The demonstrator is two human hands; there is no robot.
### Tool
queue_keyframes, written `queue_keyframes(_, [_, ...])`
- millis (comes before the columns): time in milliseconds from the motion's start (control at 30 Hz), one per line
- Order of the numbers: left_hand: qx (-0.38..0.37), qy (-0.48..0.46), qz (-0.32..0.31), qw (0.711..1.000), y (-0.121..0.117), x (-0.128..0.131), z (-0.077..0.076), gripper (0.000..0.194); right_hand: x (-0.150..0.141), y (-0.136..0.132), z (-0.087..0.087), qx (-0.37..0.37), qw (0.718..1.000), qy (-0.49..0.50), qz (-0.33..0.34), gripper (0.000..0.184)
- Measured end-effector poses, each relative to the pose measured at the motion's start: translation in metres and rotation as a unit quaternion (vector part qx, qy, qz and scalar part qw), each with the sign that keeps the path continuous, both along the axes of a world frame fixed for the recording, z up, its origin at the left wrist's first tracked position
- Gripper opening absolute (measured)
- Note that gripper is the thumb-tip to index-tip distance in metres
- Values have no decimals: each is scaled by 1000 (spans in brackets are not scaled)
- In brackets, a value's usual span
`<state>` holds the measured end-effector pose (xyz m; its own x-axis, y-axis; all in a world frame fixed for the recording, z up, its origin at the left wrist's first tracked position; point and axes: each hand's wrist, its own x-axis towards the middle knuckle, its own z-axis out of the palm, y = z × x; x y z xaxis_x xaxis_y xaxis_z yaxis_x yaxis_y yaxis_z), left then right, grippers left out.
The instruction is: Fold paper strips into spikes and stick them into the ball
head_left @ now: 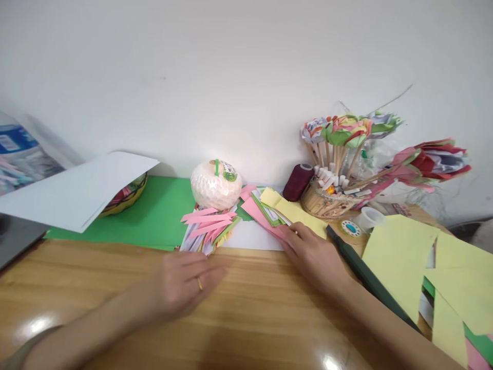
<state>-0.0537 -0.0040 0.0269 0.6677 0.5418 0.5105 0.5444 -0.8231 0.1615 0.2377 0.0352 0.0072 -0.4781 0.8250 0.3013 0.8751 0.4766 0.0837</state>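
My right hand [314,254] has its fingers closed at the near end of a fanned stack of cut paper pieces [265,210], pink, green, white and yellow. A yellow paper piece [296,213] lies beside those fingers. Over the wooden table, my left hand [188,285] is blurred by motion, back upward, with a ring on one finger; what is under it is hidden. Just beyond it lies a pile of narrow paper strips [210,226], mostly pink and lilac. A white netted round object [216,184] with a green tab stands behind the strips.
A dark green long tool [372,277] lies right of my right forearm, near yellow sheets [400,262]. Paper flowers on sticks [346,131] rise from a wooden pot [325,203] beside a maroon thread spool [298,182]. White sheets [80,190] rest over a basket [127,198] on the left.
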Motion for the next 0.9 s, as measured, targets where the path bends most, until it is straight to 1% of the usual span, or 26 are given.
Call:
queue_keyframes(33, [0,14,-61,998,-4,10,1,19,-2,4,0,-3,1000,-11,6,26])
queue_keyframes(67, [-12,29,-91,995,-7,19,3,22,-3,8,-1,-4,1000,-13,14,27])
queue_keyframes(100, [-21,43,-110,993,-10,27,4,24,-3,11,-1,-4,1000,-12,22,27])
queue_keyframes(167, [-29,60,-119,991,-13,40,7,27,-2,13,-3,4,1000,-4,27,26])
queue_keyframes(267, [17,15,-90,996,-11,49,6,25,1,5,-1,23,999,26,30,25])
queue_keyframes(300, [36,-6,-72,997,-10,50,5,22,2,-1,1,25,998,42,39,25])
queue_keyframes(367, [63,-34,-36,997,-6,52,2,17,3,-17,6,21,992,98,80,26])
queue_keyframes(433, [74,-25,0,997,-3,54,-3,17,5,-35,10,-13,983,120,136,29])
queue_keyframes(533, [76,23,24,997,-3,55,-13,19,9,-55,11,-36,975,138,172,30])
queue_keyframes(633, [56,56,0,997,-7,53,-25,14,12,-66,5,-56,974,142,168,27])
queue_keyframes(700, [42,68,-26,996,-9,52,-31,16,13,-67,2,-73,973,146,166,22])
queue_keyframes(767, [31,65,-41,997,-10,52,-33,18,12,-66,2,-98,966,163,175,19])
queue_keyframes(900, [-12,62,-48,997,-8,53,-29,20,12,-64,2,-169,946,204,186,17])
